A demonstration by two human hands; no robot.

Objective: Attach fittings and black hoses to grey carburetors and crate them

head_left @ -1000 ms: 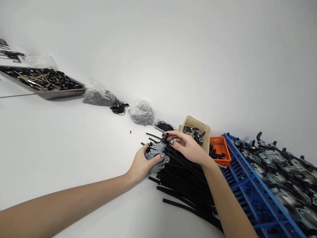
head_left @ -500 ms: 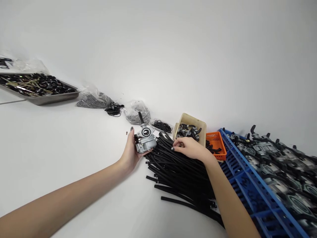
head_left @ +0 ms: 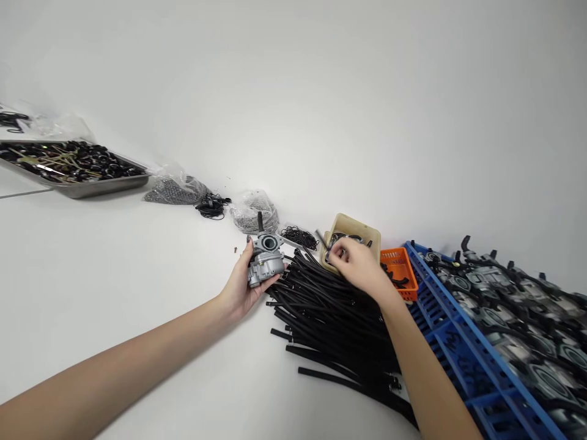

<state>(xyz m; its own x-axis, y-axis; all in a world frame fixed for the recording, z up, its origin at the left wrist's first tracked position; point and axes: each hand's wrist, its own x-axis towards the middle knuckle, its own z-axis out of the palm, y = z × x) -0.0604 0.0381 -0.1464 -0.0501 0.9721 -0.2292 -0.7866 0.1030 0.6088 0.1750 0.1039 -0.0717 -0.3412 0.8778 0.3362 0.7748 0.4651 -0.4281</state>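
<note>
The left hand [head_left: 239,287] cradled the carburetor [head_left: 266,264] beside the hoses [head_left: 325,299], while the right hand [head_left: 355,264] pinched a tube [head_left: 321,238]. It looked like picking up the tube; the next move called for a steady carburetor.

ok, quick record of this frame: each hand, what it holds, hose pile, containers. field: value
left_hand: left hand holds grey metal part, round opening showing, short black stub on top
right_hand: right hand pinches black hose end near beige bin; rest of hose not traceable
hose_pile: black hoses, loose on white table
beige_bin: beige bin, mixed small parts
orange_basket: orange basket, short black pieces
blue_crate: blue crate, similar metal parts
</note>
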